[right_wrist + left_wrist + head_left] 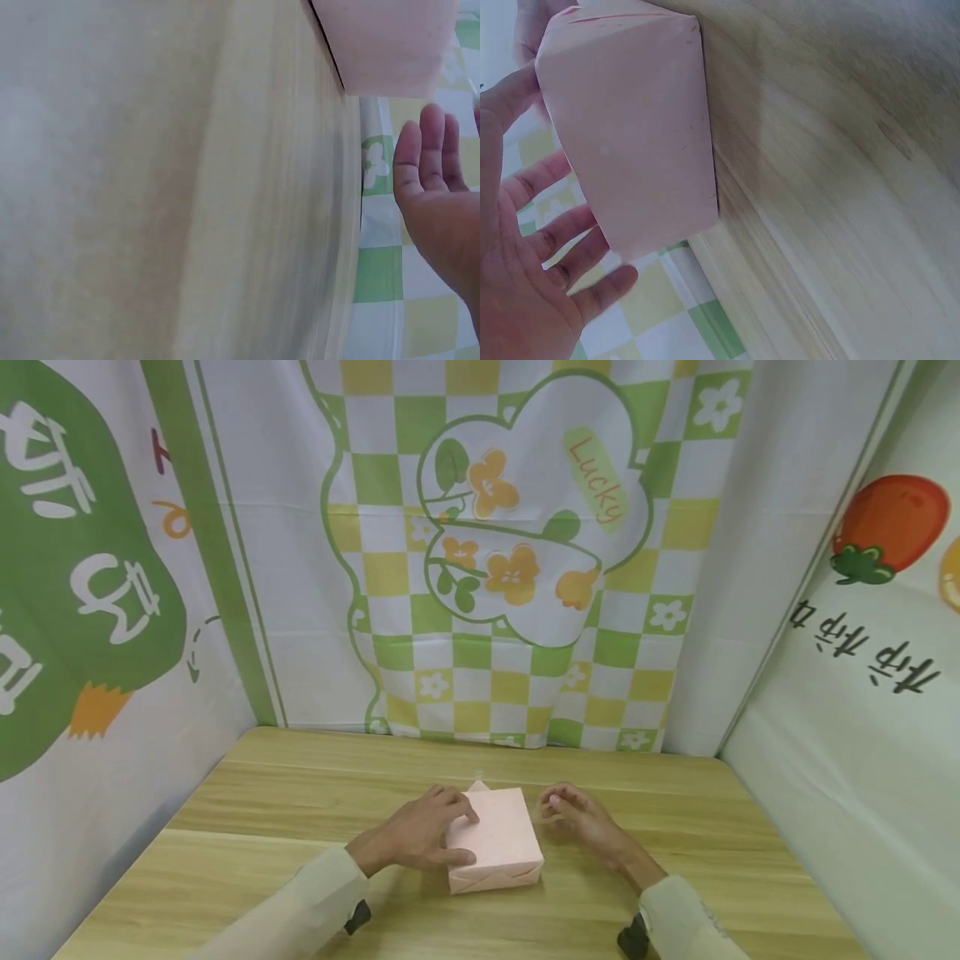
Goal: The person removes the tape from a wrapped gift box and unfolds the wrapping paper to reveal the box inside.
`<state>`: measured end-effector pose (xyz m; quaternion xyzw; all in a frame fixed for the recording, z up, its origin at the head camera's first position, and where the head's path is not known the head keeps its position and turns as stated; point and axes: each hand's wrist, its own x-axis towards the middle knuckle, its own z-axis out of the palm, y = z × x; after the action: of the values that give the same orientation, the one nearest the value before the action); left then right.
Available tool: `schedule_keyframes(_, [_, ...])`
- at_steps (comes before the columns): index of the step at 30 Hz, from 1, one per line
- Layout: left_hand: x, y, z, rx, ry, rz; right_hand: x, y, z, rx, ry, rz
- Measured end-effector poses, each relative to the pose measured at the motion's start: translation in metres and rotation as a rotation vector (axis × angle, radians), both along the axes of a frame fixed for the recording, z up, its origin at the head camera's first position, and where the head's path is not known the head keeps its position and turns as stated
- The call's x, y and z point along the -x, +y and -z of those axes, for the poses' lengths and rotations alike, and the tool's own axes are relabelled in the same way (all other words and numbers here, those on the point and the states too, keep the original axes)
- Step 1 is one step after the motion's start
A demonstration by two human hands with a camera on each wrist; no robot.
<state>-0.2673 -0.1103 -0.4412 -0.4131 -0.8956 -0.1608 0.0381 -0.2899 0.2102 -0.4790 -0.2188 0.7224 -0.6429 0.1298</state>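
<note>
A box wrapped in pale pink paper [498,831] sits on the table, its folded end facing me. A small pointed paper flap [478,787] sticks up at its far edge, with a faint see-through bit at the tip. My left hand [427,827] rests on the box's left side, thumb and forefinger on the top. In the left wrist view its other fingers [562,232] spread loosely beside the box. Just right of the box, my right hand [585,818] brings thumb and forefinger together at a faint clear strip [538,811] like tape. The right wrist view hides that pinch.
The wooden table [300,793] spreads out around the box. Behind it hangs a green and yellow checkered curtain [465,693]. White printed cloth walls [847,710] close in both sides.
</note>
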Motion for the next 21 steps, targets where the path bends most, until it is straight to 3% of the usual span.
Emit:
schedule_keyframes(5, [-0.005,0.004,-0.002,0.023,0.044,-0.036,-0.006,-0.005,-0.004,-0.063,0.031,0.135])
schedule_keyframes(10, [-0.012,0.011,-0.001,0.083,0.138,-0.127,-0.018,-0.015,-0.006,-0.213,0.068,0.131])
schedule_keyframes(14, [-0.015,0.017,0.002,0.138,0.202,-0.184,-0.024,-0.022,-0.005,-0.254,0.074,0.155])
schedule_keyframes(17, [-0.016,0.018,0.002,0.164,0.249,-0.165,-0.024,-0.024,-0.004,-0.271,0.077,0.234])
schedule_keyframes(21, [-0.015,0.014,-0.005,0.168,0.312,-0.071,-0.020,-0.026,-0.004,-0.298,0.119,0.353])
